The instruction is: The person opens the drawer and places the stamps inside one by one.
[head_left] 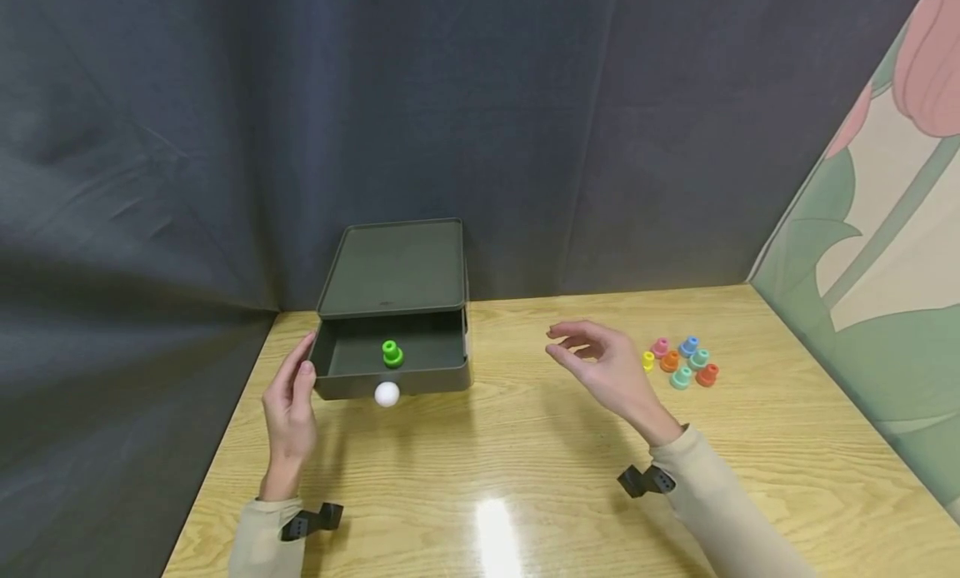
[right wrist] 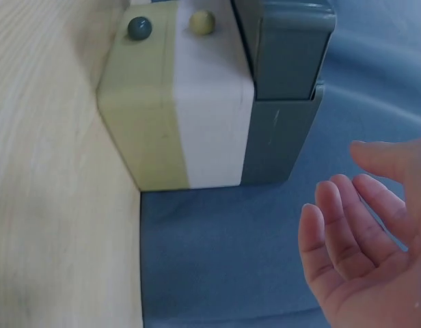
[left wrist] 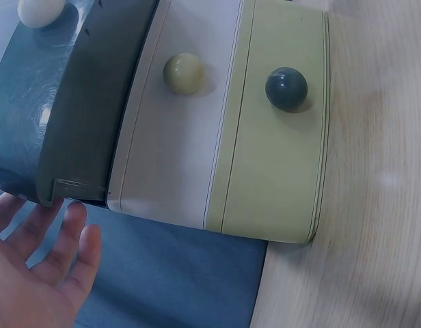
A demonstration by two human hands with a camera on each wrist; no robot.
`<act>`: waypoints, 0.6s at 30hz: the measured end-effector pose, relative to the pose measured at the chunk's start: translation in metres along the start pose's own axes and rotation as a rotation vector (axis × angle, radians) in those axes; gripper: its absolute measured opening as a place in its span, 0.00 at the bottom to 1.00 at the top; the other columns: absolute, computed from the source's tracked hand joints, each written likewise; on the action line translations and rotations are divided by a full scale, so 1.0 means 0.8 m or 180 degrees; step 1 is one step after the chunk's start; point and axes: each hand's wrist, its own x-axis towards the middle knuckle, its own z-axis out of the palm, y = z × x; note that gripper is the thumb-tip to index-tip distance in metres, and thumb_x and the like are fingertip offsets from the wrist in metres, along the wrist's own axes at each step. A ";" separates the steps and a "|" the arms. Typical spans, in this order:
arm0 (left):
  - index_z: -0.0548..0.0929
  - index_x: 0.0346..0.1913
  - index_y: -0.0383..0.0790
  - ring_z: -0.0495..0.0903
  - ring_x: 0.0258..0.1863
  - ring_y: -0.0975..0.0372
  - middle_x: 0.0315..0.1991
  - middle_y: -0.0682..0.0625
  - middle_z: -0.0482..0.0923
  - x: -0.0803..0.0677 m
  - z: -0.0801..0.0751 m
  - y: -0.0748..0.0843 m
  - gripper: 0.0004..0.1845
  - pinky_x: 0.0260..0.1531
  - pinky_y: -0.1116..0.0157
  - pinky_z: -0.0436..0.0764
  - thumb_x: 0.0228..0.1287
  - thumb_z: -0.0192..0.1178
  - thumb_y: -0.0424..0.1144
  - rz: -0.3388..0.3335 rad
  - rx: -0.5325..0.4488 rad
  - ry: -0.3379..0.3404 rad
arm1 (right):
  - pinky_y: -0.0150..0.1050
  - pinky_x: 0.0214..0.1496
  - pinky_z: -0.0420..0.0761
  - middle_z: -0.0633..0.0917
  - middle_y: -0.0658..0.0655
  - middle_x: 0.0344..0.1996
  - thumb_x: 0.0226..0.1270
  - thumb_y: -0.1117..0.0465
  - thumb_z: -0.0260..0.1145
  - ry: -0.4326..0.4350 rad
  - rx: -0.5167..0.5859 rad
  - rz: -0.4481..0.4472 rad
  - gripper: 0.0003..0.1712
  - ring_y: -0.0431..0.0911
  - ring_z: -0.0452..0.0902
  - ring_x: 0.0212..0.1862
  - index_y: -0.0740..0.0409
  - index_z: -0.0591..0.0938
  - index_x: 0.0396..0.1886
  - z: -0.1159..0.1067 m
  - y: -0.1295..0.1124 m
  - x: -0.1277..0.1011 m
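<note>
Head view shows a wooden table (head_left: 525, 445) with a dark green drawer box (head_left: 393, 270) at about eleven o'clock from the table's middle, its top drawer (head_left: 390, 370) pulled out toward the person. A green peg (head_left: 392, 354) stands inside that drawer, and a white knob (head_left: 386, 394) sits on the drawer's front. The left hand (head_left: 291, 411) lies at the drawer's nine o'clock corner, fingers straight and together, touching or just beside the wall; which of the two cannot be told. The right hand (head_left: 603, 366) hovers at three o'clock from the box, well apart from it, fingers loosely spread and holding nothing. A cluster of coloured pegs (head_left: 678, 363) lies on the table just past that hand, at its three o'clock. Only the wrist views show the box's lower tiers: a white drawer (left wrist: 176, 130) with a cream knob (left wrist: 183, 72) and a pale yellow-green drawer (left wrist: 275, 137) with a dark knob (left wrist: 286, 88). The right wrist view shows the open palm beside the box's side.
</note>
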 end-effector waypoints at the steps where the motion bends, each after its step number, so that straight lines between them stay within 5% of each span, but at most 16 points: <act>1: 0.79 0.70 0.29 0.75 0.48 0.72 0.66 0.69 0.81 0.000 0.000 0.000 0.21 0.50 0.79 0.70 0.81 0.50 0.29 0.0004 -0.0005 0.0000 | 0.35 0.52 0.86 0.93 0.56 0.50 0.72 0.57 0.75 0.0010 -0.0032 0.0025 0.15 0.39 0.87 0.47 0.55 0.90 0.55 -0.002 0.003 -0.002; 13: 0.79 0.70 0.27 0.75 0.47 0.71 0.66 0.65 0.82 -0.001 0.000 -0.001 0.21 0.49 0.78 0.69 0.81 0.50 0.28 0.0057 -0.0067 -0.0013 | 0.35 0.46 0.86 0.92 0.58 0.51 0.74 0.53 0.73 0.0039 -0.0316 0.0331 0.17 0.52 0.89 0.47 0.54 0.90 0.57 -0.030 0.045 -0.028; 18: 0.79 0.70 0.29 0.73 0.42 0.72 0.66 0.65 0.81 -0.001 0.000 -0.001 0.21 0.48 0.78 0.69 0.81 0.50 0.29 0.0041 -0.0016 -0.0007 | 0.32 0.44 0.85 0.92 0.58 0.51 0.74 0.55 0.73 0.0118 -0.0405 0.0336 0.16 0.46 0.89 0.45 0.55 0.90 0.56 -0.043 0.062 -0.035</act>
